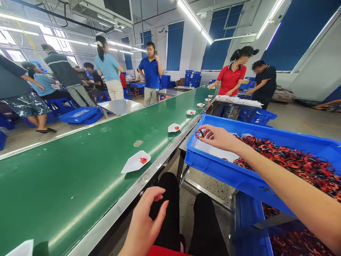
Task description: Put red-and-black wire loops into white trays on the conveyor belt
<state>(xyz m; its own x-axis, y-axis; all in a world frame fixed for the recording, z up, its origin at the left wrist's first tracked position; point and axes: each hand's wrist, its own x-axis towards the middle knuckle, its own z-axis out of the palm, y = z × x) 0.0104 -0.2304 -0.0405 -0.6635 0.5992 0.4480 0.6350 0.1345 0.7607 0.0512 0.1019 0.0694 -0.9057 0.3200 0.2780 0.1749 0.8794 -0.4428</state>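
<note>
My right hand point(217, 138) reaches over a blue plastic crate point(213, 167), pinching a small dark ring-shaped band point(199, 134) between thumb and fingers. Below and to the right, a tangled heap of red and black bands point(290, 160) fills much of the crate. My left hand point(145, 220) hangs loosely curled above my knees, right beside the steel edge of a green conveyor belt point(80, 185), and holds nothing. White paper trays with small red pieces, such as the closest one point(135, 161), sit in a line along the belt.
A second blue crate point(247, 224) with more red bands sits below the first. Several co-workers stand or sit along the belt and around steel tables. Stacks of blue crates stand at the far wall. My black-trousered legs are under the belt's edge.
</note>
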